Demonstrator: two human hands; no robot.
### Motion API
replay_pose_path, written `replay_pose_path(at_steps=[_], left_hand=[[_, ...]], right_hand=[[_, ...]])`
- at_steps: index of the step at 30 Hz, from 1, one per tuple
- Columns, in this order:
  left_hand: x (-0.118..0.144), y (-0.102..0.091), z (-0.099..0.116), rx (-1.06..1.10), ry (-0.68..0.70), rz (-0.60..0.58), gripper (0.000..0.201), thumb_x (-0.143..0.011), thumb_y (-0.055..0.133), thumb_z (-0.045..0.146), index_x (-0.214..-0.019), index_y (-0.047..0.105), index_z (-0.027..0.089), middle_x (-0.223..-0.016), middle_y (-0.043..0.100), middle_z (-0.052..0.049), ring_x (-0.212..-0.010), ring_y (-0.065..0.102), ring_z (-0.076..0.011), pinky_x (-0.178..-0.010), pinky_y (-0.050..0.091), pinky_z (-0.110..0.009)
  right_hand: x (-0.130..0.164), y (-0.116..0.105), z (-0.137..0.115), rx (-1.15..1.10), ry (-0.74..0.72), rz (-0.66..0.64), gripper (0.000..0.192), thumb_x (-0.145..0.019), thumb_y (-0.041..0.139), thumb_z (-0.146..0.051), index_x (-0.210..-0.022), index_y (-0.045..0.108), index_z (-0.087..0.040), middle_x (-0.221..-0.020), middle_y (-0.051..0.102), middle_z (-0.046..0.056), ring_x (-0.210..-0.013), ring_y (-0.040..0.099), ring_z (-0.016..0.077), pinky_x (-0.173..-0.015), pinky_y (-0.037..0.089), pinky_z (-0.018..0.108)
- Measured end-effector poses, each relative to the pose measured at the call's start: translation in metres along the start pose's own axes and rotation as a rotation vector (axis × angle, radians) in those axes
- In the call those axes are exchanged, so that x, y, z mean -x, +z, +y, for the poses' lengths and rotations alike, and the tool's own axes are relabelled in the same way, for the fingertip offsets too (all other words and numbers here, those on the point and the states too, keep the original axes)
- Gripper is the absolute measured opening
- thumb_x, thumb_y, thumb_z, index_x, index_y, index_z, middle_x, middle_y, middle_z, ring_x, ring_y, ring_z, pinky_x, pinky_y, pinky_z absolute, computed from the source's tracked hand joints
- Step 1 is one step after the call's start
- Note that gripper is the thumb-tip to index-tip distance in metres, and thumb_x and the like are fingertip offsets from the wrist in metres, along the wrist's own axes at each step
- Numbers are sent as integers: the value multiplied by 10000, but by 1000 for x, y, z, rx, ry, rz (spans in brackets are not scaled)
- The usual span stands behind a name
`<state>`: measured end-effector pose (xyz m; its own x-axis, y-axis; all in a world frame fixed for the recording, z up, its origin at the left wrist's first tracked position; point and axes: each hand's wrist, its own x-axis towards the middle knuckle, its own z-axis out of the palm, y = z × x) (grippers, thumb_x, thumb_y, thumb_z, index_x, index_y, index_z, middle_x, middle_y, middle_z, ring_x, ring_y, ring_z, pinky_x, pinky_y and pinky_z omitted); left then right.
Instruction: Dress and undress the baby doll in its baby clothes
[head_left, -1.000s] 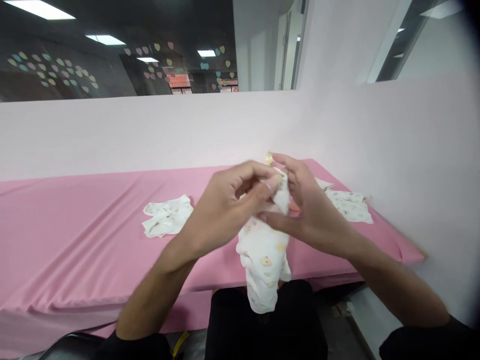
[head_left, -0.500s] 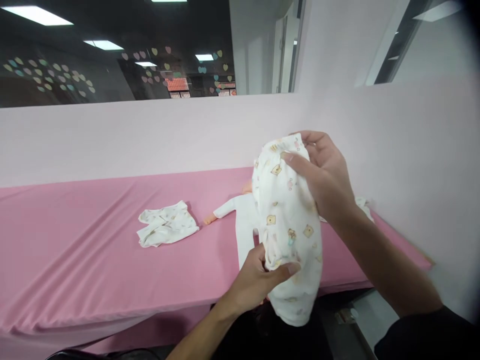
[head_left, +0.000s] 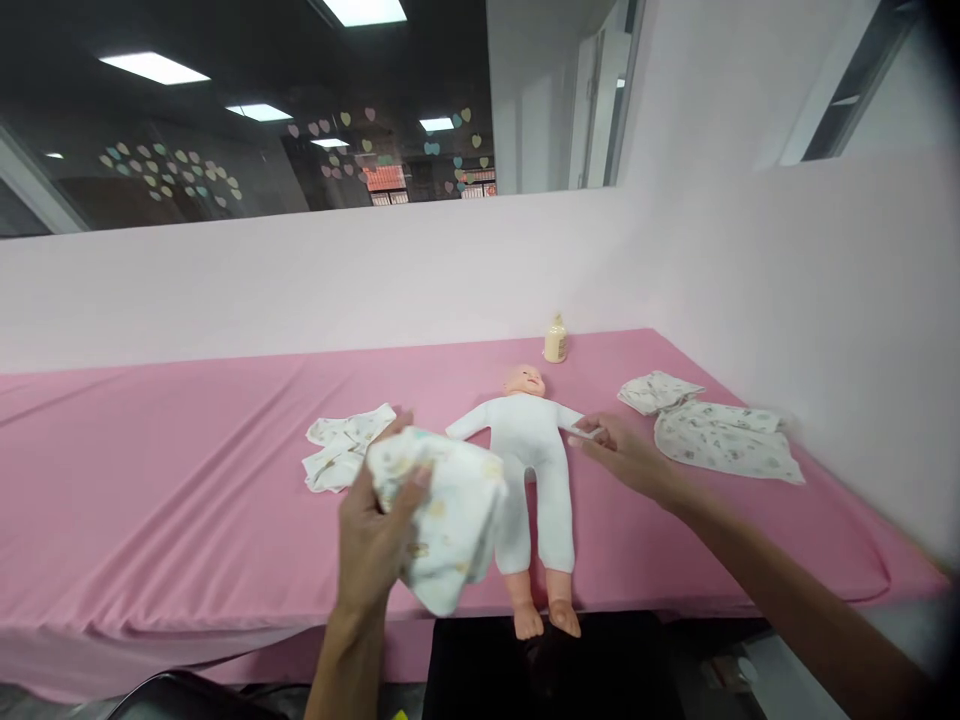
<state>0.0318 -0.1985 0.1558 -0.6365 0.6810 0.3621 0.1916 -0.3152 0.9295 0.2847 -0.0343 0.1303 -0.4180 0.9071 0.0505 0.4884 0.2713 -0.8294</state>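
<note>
A baby doll [head_left: 531,450] in a white bodysuit lies on its back on the pink table [head_left: 187,480], head away from me, feet at the front edge. My left hand [head_left: 371,530] grips a bunched white printed garment [head_left: 450,520] just left of the doll's legs. My right hand [head_left: 619,450] reaches to the doll's arm on the right side and pinches its sleeve end with the fingertips.
A folded printed cloth [head_left: 341,448] lies left of the doll. Two more printed garments [head_left: 712,425] lie at the right near the wall. A small cream bottle [head_left: 555,340] stands behind the doll's head. A pale pink partition runs along the back and right.
The garment was held up in both hands before my face. Now my left hand alone holds it, lowered to the table, and my right hand has gone to the doll's arm.
</note>
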Motion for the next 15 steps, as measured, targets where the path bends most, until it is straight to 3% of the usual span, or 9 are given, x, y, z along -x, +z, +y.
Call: replay_pose_path(at_steps=[2,5,11,15], left_hand=[[-14,-18,-11,157,-41,81,512,-783,754,339,-1254,578,245,-1092,664,-46,-858,667,-160,-728,574,-243],[-37,-50,-30,278,-53,170,565,-776,748,228,-1295,538,310,-1212,643,-29,-1015,653,-161,-829,568,-236],[-74,-120,-75,248,-118,272,479,-758,628,70,-1200,575,247,-1146,666,-42,-975,660,-170,-782,587,-248],[-74,-143,-99,180,-265,336,505,-744,640,70,-1204,531,246,-1061,676,-28,-850,666,-147,-717,577,-236]], right_hand=[[1,1,15,-41,10,-33,497,-859,564,-591,-1157,584,-195,-1090,622,94,-935,597,210,-812,473,341],[5,1,42,-78,67,-35,496,-871,533,-605,-1150,576,-196,-1099,619,98,-980,597,223,-830,476,350],[28,7,99,-136,277,29,497,-824,562,-623,-1088,606,-205,-1073,658,87,-1002,618,248,-839,484,369],[40,18,131,-224,305,110,482,-777,592,-616,-1015,644,-200,-1040,685,80,-1005,635,264,-868,502,374]])
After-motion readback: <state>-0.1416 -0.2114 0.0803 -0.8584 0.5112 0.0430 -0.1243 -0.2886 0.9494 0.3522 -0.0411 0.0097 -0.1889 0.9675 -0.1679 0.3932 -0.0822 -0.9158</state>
